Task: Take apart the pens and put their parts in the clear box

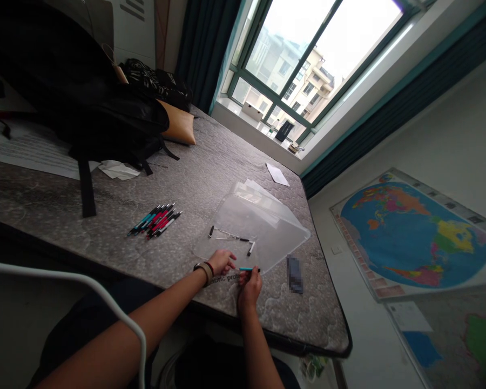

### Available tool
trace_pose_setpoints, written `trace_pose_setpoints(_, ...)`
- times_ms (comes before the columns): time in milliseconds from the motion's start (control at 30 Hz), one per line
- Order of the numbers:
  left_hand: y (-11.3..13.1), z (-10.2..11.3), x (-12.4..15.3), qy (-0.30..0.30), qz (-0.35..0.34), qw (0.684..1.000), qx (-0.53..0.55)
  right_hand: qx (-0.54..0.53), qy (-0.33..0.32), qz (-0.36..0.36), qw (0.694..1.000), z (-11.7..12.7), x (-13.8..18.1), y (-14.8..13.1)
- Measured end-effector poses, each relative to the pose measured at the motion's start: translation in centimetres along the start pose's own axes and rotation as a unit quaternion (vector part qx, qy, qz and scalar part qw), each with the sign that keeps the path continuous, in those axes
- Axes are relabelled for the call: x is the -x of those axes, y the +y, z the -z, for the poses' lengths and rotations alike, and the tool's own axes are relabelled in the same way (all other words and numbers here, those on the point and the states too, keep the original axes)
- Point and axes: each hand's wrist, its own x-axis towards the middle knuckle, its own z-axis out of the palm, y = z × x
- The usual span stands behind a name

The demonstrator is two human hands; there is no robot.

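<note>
My right hand is closed on a teal pen-like barrel with a dark end, held level above the front edge of the bed. My left hand is just left of the barrel's tip, its fingers bent and apart; I make out nothing in them. Beyond the hands, a clear plastic folder lies flat. On it are slim black and white pen parts, among them a short black piece and a white piece with a dark end. To the left lies a pile of pens in teal, red, black and white.
A blurred dark phone-like object lies right of the folder. White paper is near the far edge. A black backpack, a tan pouch and crumpled tissue are at the left. A white cable crosses the lower left.
</note>
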Motion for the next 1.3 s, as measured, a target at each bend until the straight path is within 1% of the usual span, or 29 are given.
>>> trace_pose_setpoints(67,0.6,0.4,0.2,0.008,-0.007,0.999,0.041,-0.008,-0.006,-0.011,1.0,0.1,0.0,-0.2)
trace_pose_setpoints(133,1.0,0.7,0.4,0.005,-0.008,0.993,0.115,-0.001,-0.027,-0.01,1.0,0.2,0.0,-0.3)
trace_pose_setpoints(200,1.3,1.0,0.5,-0.003,-0.006,0.979,0.204,0.012,-0.045,-0.002,0.999,0.2,0.1,-0.3)
trace_pose_setpoints(267,1.3,1.1,0.5,-0.004,-0.006,0.966,0.259,0.023,-0.058,0.004,0.998,0.2,0.1,-0.3)
trace_pose_setpoints(367,1.2,1.0,0.6,0.002,-0.014,0.968,0.252,0.03,-0.065,0.01,0.997,0.3,0.0,-0.3)
trace_pose_setpoints(467,1.1,0.9,0.6,0.012,-0.02,0.972,0.233,0.045,-0.034,0.047,0.997,0.1,0.3,-0.4)
trace_pose_setpoints(533,1.1,0.9,0.6,0.027,-0.019,0.974,0.224,0.099,-0.028,0.087,0.991,-0.2,0.7,-0.4)
trace_pose_setpoints(633,1.2,1.0,0.5,0.055,-0.021,0.974,0.219,0.218,-0.047,0.147,0.964,-0.6,1.6,-0.5)
trace_pose_setpoints(667,1.2,1.1,0.4,0.064,-0.024,0.973,0.218,0.242,-0.042,0.159,0.956,-0.7,1.8,-0.5)
trace_pose_setpoints(733,1.3,1.3,0.3,0.08,-0.03,0.972,0.217,0.257,-0.021,0.165,0.952,-0.9,2.1,-0.7)
trace_pose_setpoints(800,1.4,1.4,0.3,0.086,-0.037,0.972,0.216,0.256,-0.011,0.155,0.954,-0.9,2.1,-0.8)
trace_pose_setpoints(867,1.4,1.4,0.3,0.087,-0.046,0.972,0.214,0.245,-0.015,0.145,0.958,-0.9,1.9,-0.9)
trace_pose_setpoints(1000,1.2,1.1,0.4,0.082,-0.06,0.973,0.205,0.169,-0.031,0.116,0.978,-0.5,1.3,-0.5)
trace_pose_setpoints(1133,1.1,0.9,0.3,0.08,-0.066,0.975,0.196,0.111,-0.047,0.072,0.99,0.0,0.6,0.2)
trace_pose_setpoints(1233,1.2,0.8,0.3,0.079,-0.069,0.976,0.19,0.072,-0.035,0.048,0.996,0.1,0.3,0.3)
trace_pose_setpoints(1300,1.2,0.8,0.3,0.078,-0.072,0.977,0.185,0.041,-0.013,0.045,0.998,0.1,0.3,0.2)
